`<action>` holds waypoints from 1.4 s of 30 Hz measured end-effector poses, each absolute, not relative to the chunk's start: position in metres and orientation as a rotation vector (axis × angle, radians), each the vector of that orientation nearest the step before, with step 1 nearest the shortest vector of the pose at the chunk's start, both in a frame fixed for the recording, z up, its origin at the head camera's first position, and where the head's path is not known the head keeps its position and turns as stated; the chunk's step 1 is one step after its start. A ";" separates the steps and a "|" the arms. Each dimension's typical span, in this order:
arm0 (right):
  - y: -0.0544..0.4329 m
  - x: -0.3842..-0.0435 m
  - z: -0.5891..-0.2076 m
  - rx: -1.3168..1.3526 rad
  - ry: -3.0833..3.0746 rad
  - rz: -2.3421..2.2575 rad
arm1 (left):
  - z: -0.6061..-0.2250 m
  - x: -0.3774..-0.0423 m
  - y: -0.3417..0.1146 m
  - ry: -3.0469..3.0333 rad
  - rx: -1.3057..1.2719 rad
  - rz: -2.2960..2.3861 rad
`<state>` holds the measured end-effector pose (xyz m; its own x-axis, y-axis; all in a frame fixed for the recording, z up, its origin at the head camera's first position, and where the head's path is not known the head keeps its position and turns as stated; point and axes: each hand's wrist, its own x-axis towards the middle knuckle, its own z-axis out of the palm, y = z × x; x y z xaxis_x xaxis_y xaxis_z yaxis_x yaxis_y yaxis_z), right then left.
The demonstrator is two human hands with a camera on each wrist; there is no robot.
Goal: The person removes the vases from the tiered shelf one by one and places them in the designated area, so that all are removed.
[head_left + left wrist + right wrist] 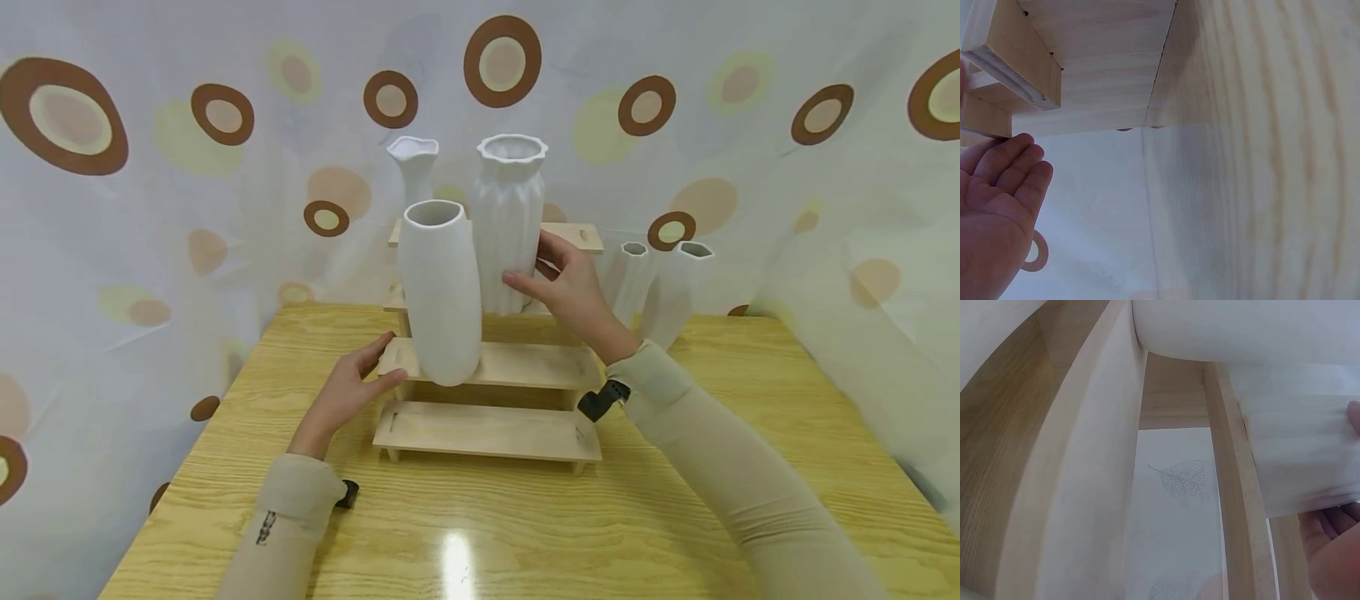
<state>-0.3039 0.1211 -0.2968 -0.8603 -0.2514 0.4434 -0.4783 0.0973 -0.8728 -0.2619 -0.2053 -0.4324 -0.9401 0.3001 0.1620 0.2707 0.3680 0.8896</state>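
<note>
My right hand (573, 292) grips the lower part of a white fluted vase (510, 225) with a ruffled rim, thumb in front and fingers round its right side. The vase stands upright at a rear tier of a stepped wooden stand (487, 429); in the right wrist view the base of the fluted vase (1304, 453) is at a board. My left hand (348, 392) holds the left end of a lower tier, thumb at the front and fingers behind; the left wrist view shows the fingertips (1032, 153) against the wood. Beside the fluted vase stands a smooth white vase (442, 308).
A white vase with a wavy rim (416, 167) stands at the top tier, partly hidden. Two more white vases, a slim one (630, 279) and an angular one (672, 292), are on the wooden table (750, 400) to the right. A patterned curtain (840, 233) hangs behind.
</note>
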 end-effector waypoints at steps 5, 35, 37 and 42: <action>0.120 -0.304 -0.296 0.728 -2.170 1.875 | -0.432 -0.262 -0.205 2.579 0.547 1.667; 0.135 -0.315 -0.318 0.673 -2.099 1.930 | -0.432 -0.262 -0.205 2.577 0.553 1.668; 0.138 -0.313 -0.318 0.684 -2.096 1.942 | -0.428 -0.259 -0.203 2.566 0.552 1.671; 0.148 -0.307 -0.320 0.682 -2.117 1.946 | -0.428 -0.259 -0.203 2.553 0.551 1.685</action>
<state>-0.3073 0.1477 -0.3197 -0.8772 -0.2054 0.4340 -0.4498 0.0350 -0.8924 -0.2588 -0.2031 -0.4279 -0.9366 0.3092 0.1646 0.2729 0.3493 0.8964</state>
